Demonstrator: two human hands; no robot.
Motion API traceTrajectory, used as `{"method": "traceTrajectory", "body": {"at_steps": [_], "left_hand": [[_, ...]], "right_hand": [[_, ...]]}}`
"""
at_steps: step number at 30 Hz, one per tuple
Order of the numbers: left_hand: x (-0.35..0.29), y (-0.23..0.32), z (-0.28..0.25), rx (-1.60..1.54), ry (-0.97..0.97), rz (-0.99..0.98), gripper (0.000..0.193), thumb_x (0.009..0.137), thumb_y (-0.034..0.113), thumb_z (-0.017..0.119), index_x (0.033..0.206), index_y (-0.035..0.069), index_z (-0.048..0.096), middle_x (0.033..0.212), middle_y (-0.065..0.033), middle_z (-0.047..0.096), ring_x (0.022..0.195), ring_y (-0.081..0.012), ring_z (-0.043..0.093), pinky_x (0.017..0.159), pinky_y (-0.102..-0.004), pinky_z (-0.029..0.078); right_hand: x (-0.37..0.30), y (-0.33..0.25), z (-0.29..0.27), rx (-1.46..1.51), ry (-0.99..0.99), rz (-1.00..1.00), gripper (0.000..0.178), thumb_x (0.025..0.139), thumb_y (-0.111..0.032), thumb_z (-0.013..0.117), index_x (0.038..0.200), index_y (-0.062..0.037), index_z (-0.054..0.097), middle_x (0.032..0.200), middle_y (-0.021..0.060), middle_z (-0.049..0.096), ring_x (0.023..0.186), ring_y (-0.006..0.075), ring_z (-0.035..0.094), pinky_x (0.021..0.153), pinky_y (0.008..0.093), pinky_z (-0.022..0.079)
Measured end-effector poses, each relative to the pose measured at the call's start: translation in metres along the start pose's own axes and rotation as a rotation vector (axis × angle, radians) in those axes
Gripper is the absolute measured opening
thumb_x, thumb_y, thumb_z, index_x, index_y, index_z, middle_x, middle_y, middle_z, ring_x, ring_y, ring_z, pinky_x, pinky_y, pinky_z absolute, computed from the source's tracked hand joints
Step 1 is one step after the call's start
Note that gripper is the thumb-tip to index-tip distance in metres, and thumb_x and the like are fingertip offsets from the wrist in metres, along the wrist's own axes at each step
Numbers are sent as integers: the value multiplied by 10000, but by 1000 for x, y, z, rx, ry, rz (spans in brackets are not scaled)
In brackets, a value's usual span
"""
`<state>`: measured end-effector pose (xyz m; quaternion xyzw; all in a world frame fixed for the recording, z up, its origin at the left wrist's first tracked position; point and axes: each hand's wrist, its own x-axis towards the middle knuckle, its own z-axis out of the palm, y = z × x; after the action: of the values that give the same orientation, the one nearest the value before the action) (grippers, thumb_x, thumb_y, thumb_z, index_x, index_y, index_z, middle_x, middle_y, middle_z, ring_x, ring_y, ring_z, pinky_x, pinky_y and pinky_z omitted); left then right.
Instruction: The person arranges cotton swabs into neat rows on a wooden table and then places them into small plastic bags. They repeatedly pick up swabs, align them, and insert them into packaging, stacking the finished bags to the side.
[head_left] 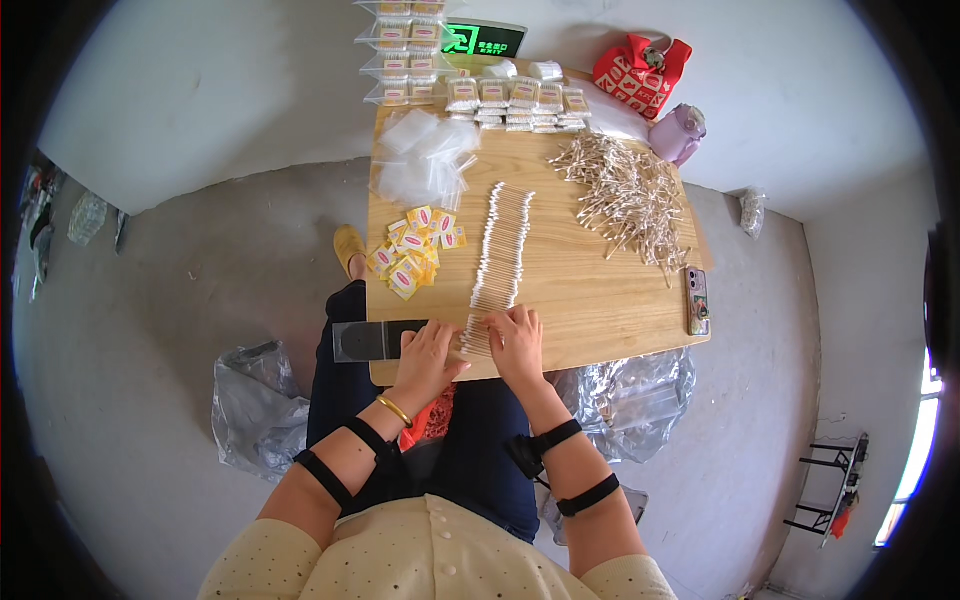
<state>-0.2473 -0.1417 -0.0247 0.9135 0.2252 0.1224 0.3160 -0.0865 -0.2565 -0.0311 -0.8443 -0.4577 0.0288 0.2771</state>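
A long row of cotton swabs (502, 240) lies side by side down the middle of the table, its near end between my hands. My right hand (517, 345) is closed over the right side of that end, fingers bent down onto the swabs. To the left, my left hand (428, 352) lies with fingers stretched out and thumb apart. Its fingers touch the right end of a black flat plate (385, 341), whose left end sits inside a clear plastic sleeve (350, 342). Small yellow-and-white cards (412, 245) are scattered beyond the left hand.
Clear bags (425, 155) lie at the table's far left, with packed swab bundles (520, 95) behind. Loose swabs (625, 200) heap at right, near a phone (697, 300), purple jug (678, 135) and red bag (643, 75). Plastic sacks (260, 410) stand below the table.
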Motion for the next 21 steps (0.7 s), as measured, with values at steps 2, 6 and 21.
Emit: {"method": "traceTrajectory", "body": {"at_steps": [2, 6, 21], "left_hand": [[-1, -1, 1, 5, 6, 4, 643, 762, 300, 871, 1295, 148, 546, 1191, -74, 598, 1132, -274, 590, 888, -425, 377], [0, 2, -1, 12, 7, 16, 695, 770, 295, 866, 1360, 147, 530, 1181, -71, 598, 1123, -265, 590, 886, -423, 370], [9, 4, -8, 150, -63, 127, 781, 799, 291, 851, 1485, 169, 499, 1076, -65, 585, 1043, -228, 616, 877, -418, 374]], "right_hand": [[0, -1, -1, 20, 24, -2, 243, 824, -41, 712, 1019, -184, 729, 998, 73, 593, 1007, 313, 565, 872, 457, 453], [5, 3, -1, -2, 50, 26, 227, 824, -47, 704, 1007, -178, 727, 997, 75, 593, 1007, 315, 566, 870, 457, 451], [-7, 9, -8, 63, 39, 43, 160, 828, -75, 729, 973, -140, 715, 999, 82, 592, 1023, 318, 562, 893, 458, 454]]}}
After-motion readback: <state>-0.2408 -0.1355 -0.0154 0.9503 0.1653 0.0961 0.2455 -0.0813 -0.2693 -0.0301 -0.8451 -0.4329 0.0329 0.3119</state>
